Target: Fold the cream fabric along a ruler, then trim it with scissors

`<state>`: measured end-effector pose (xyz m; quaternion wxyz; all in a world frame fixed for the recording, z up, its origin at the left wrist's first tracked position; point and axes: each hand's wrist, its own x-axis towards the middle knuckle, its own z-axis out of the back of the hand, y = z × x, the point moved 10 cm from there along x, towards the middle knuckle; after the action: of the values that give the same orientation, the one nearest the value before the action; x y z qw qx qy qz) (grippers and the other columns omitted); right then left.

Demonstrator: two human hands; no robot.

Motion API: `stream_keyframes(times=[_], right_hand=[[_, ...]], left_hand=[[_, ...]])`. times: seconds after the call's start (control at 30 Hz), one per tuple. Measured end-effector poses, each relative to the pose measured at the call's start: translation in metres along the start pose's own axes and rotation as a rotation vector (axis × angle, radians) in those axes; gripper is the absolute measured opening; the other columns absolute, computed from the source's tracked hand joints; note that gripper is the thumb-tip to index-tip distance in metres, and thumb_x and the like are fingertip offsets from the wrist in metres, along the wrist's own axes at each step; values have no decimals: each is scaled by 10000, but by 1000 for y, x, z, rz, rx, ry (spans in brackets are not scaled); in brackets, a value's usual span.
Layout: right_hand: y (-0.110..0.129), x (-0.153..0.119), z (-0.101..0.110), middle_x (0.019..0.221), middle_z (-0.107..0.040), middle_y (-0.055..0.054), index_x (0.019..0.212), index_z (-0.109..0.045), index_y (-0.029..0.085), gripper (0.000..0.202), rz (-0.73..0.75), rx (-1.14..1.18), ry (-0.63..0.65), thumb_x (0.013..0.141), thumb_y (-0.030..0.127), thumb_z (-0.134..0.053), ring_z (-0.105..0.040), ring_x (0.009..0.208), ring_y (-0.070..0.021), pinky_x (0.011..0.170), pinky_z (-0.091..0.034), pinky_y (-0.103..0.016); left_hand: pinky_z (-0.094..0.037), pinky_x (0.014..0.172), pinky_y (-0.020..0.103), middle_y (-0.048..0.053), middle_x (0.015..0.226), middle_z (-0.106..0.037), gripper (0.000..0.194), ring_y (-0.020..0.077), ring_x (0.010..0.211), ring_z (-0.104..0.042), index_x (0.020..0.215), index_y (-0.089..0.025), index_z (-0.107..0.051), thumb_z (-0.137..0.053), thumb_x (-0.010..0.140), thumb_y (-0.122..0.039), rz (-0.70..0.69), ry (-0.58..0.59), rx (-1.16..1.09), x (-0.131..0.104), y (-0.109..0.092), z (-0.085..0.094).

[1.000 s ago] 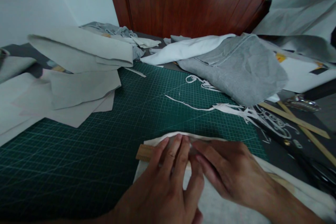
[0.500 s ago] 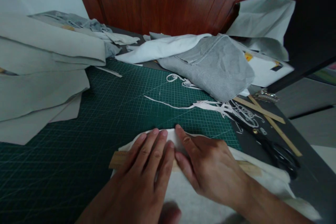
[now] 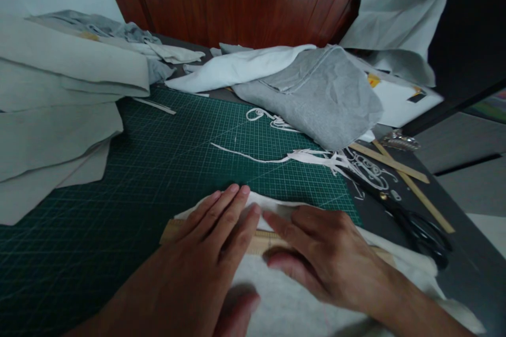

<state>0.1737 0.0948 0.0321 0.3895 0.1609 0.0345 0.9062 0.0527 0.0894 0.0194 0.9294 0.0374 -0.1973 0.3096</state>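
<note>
White fabric (image 3: 292, 289) lies at the front of the green cutting mat (image 3: 174, 152), its far edge folded over toward me. Across the fabric runs a wooden ruler (image 3: 261, 242), partly covered by both hands. My left hand (image 3: 201, 253) rests flat, fingers stretched out over the ruler and onto the fold. To its right, my right hand (image 3: 324, 253) has its index fingertip on the fold just beyond the ruler, with the thumb apart on the near side and the other fingers bent.
Black scissors (image 3: 419, 231) and two wooden strips (image 3: 415, 189) lie at the right. White cord scraps (image 3: 316, 158) are on the mat. Grey fabric (image 3: 316, 100) is heaped at the back, and pale fabric sheets (image 3: 59, 131) lie at the left.
My right index fingertip has moved back from the fabric's far edge toward the ruler. The right thumb has moved nearer to me, showing more of the ruler between the hands.
</note>
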Motion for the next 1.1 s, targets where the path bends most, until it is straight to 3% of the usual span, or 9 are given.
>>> stream_keyframes(times=[0.1,0.23,0.37,0.43,0.57,0.73,0.9,1.0,1.1], right_hand=[[-4,0,-2,931,-784,-113,1466,-645,54,535,-56,-1,-16,1131,453,-522,-738,749,-273,614,-561,-408],[-3,0,-4,1011,-812,-137,1463,-652,46,533,-82,6,-12,1128,442,-527,-769,810,-298,666,-607,-436],[2,1,-1,903,-792,-125,1432,-664,-1,533,-58,4,-37,1144,402,-468,-748,745,-275,602,-585,-406],[2,2,0,912,-797,-143,1446,-637,-42,569,-60,-20,-38,1146,396,-432,-754,747,-282,603,-590,-417],[-4,4,-1,1007,-820,-197,1459,-599,-90,666,-136,-102,-22,1148,460,-390,-800,817,-317,626,-614,-450],[-7,4,3,937,-823,-164,1441,-606,-47,714,-144,-175,-52,1153,558,-360,-804,725,-289,558,-596,-419],[-5,-1,5,839,-788,-68,1204,-710,108,469,-58,-21,-47,1163,482,-430,-773,700,-215,565,-563,-329],[-6,-5,3,817,-767,-33,1292,-696,146,376,-30,31,-29,1157,430,-490,-749,669,-190,541,-532,-303],[-8,-8,3,835,-788,-47,1384,-676,126,414,-20,-11,-49,1158,419,-491,-763,666,-195,557,-557,-312]], left_hand=[[-439,1241,444,165,1693,-448,731,305,1572,-420,1577,-95,-505,-613,946,-449,-33,19,-7,6,2,6],[-436,1250,444,189,1645,-510,658,315,1552,-449,1513,-69,-569,-580,987,-464,-33,-5,7,8,-1,8],[-349,1301,377,113,1521,-648,405,249,1533,-463,1384,-137,-672,-528,1018,-233,-235,-142,-13,1,-30,9],[-344,1299,375,90,1470,-681,414,233,1504,-490,1382,-150,-673,-483,1015,-157,-272,-160,-22,-3,-36,4],[-234,1342,425,89,1495,-665,433,258,1494,-486,1438,-143,-638,-504,1047,-271,-163,-118,11,-1,-27,-3],[-154,1362,449,99,1605,-575,589,293,1545,-423,1537,-149,-565,-575,1015,-422,19,1,-19,5,-11,-2],[-277,1324,498,135,1639,-525,630,342,1549,-415,1529,-186,-574,-609,978,-490,-2,25,-1,4,-8,0],[-334,1298,523,157,1655,-498,650,365,1545,-420,1554,-168,-541,-573,982,-476,-19,57,-4,3,-6,0],[-365,1286,515,160,1677,-471,662,361,1571,-396,1573,-167,-515,-565,989,-474,46,145,0,4,-1,-3]])
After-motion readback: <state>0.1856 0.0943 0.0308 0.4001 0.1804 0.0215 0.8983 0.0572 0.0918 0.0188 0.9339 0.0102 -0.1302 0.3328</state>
